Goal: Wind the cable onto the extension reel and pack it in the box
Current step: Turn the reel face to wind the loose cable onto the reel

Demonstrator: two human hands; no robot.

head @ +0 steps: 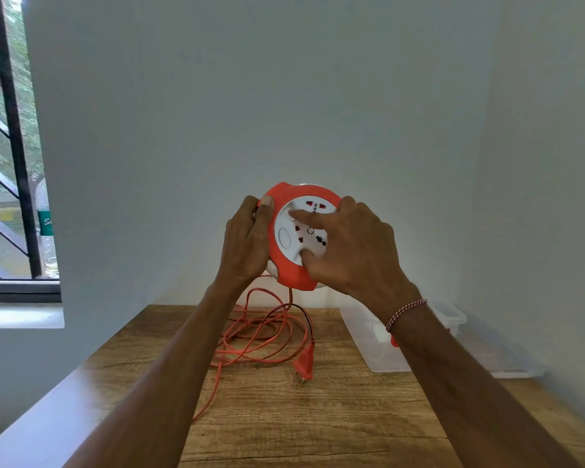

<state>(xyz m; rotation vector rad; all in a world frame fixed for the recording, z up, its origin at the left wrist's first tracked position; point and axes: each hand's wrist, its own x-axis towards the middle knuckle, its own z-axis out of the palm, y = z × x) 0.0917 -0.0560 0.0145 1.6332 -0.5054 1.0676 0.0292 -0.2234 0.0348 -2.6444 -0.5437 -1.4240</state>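
Observation:
I hold a round orange extension reel (294, 271) with a white socket face up in the air above the table. My left hand (247, 238) grips its left rim, thumb on the front edge. My right hand (348, 244) lies over the white face, with index finger and thumb pressed on it. The orange cable (254, 336) hangs from the reel's underside and lies in loose loops on the wooden table (284, 417). Its orange plug (304, 364) rests on the table in front of the loops. A clear plastic box (368, 336) stands on the right, partly hidden by my right forearm.
A white wall rises straight behind the table and along its right side. A window with a dark metal grille (11, 146) is at the left, with a white sill below it. A clear lid (507, 363) lies beside the box near the right wall.

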